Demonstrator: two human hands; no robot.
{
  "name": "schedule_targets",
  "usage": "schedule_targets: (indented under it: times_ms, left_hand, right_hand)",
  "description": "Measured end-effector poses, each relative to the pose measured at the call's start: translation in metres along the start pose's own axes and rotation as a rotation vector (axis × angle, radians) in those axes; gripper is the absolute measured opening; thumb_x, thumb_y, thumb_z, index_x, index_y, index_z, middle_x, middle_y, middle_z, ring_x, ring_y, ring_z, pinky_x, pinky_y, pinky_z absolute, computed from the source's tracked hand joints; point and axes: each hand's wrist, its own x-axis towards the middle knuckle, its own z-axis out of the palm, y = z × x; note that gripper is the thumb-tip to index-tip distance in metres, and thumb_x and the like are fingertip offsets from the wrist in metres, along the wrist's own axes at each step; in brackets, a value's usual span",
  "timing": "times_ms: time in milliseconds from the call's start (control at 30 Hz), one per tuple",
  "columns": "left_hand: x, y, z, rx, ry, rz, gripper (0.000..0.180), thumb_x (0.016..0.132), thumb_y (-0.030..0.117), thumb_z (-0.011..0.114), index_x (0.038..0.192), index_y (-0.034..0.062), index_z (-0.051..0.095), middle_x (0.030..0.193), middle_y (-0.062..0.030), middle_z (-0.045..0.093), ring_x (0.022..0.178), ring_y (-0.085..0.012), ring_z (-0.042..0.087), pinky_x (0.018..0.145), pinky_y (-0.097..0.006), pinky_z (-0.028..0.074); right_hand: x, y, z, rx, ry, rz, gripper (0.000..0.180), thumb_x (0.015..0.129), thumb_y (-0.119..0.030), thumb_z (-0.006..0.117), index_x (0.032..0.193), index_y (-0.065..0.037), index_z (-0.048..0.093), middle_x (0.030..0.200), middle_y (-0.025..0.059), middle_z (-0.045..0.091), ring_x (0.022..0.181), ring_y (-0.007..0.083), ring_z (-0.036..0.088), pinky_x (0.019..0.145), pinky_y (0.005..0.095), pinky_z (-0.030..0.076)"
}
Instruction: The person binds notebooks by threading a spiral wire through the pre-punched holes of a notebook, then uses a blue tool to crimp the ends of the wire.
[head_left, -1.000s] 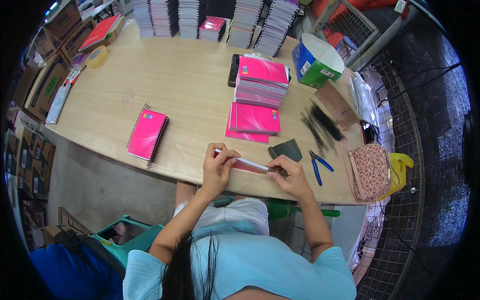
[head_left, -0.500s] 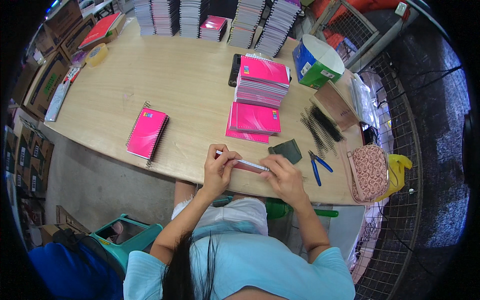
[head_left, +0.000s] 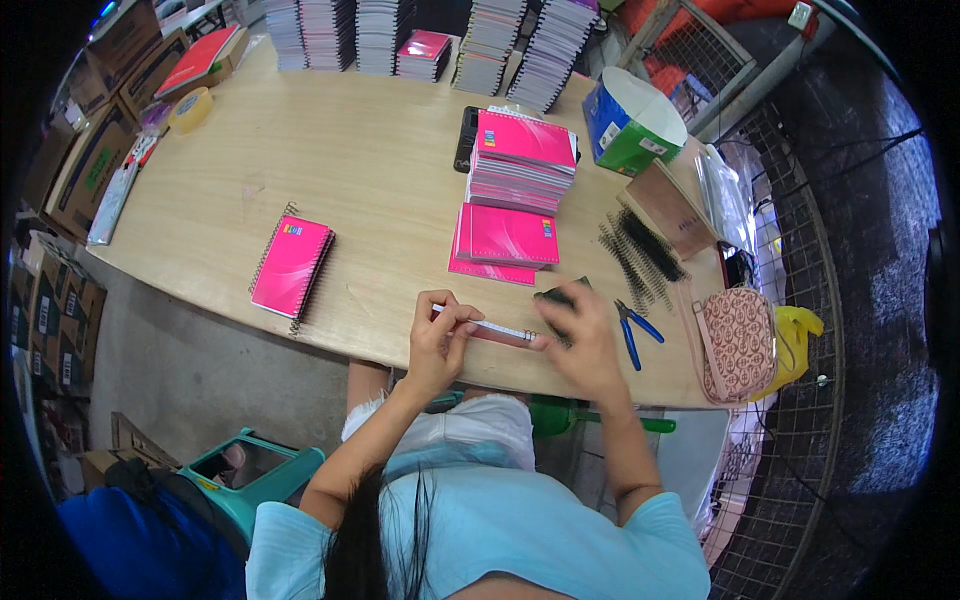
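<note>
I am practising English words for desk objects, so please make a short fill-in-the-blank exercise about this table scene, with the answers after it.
1. The left hand holds one end of a thin white ____ spine.
2. The blue-handled pliers lie to the ____ of the right hand.
3. The lone spiral notebook near the table edge has a ____ cover.
4. The loose black binding coils lie beside a patterned ____.

Missing words: spiral; right; pink; pouch

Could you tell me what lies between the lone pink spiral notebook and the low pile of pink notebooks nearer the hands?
Head view: nothing, only bare wooden tabletop between the lone pink spiral notebook and the low pink pile.
</note>
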Motion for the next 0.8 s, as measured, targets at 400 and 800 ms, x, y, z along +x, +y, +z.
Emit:
schedule_targets:
  times_ms: [400,800]
  left_hand:
    - [0.013,-0.002,0.009,0.037,-0.148,0.016,0.055,0.059,0.018,0.095,0.098,0.0050,0.059,0.101,-0.0118,0.044,0.092,-0.0283,0.051,0.076,-0.036,0.049]
    - [0.015,0.004,0.015,-0.031,-0.240,0.008,0.054,0.061,0.016,0.095,0.098,0.0042,0.058,0.103,-0.0107,0.045,0.094,-0.0256,0.051,0.077,-0.035,0.048]
  right_hand:
    - [0.020,0.065,-0.016,1.255,-0.677,0.069,0.057,0.085,-0.044,0.067,0.112,0.005,0.074,0.139,0.0229,0.054,0.124,0.0315,0.055,0.106,0.0394,0.041]
    - [0.007,0.063,0.002,1.214,-0.582,0.064,0.044,0.092,-0.034,0.066,0.114,0.003,0.073,0.122,0.0155,0.057,0.110,0.0257,0.058,0.099,0.0355,0.046]
